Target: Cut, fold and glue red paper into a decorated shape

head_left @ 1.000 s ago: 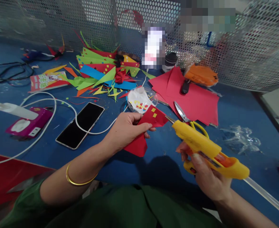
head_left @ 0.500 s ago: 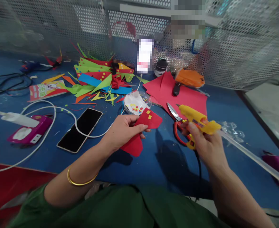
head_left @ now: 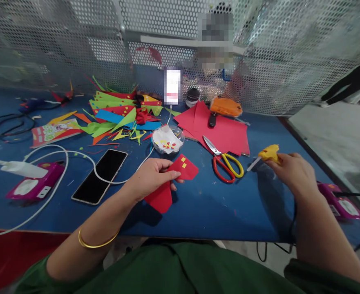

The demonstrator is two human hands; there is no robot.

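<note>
Between the thumb and fingers of my left hand (head_left: pixel 155 177) is a folded red paper piece (head_left: pixel 161 198) with two small yellow squares on its upper part. My right hand (head_left: pixel 294 171), off to the right, is closed around a yellow glue gun (head_left: pixel 270 153); a whitish glue stick shows at its left end. Between the hands lie scissors (head_left: pixel 225 163) with one red and one yellow handle, blades pointing up and left. Just beyond my left hand sits a clear round dish (head_left: pixel 182 145) with white paper and tiny red and yellow bits.
Red paper sheets (head_left: pixel 229 134) lie behind the scissors, under an orange packet (head_left: pixel 225 107). Cut coloured paper (head_left: pixel 112 118) is heaped at the back left. A dark phone (head_left: pixel 100 175), a white cable and a purple power strip (head_left: pixel 35 179) are at left; another purple strip (head_left: pixel 342 202) is at right.
My right hand has moved away to the right with the glue gun, turning it, and the scissors are now uncovered. My left hand still holds the red paper; the view has shifted.
</note>
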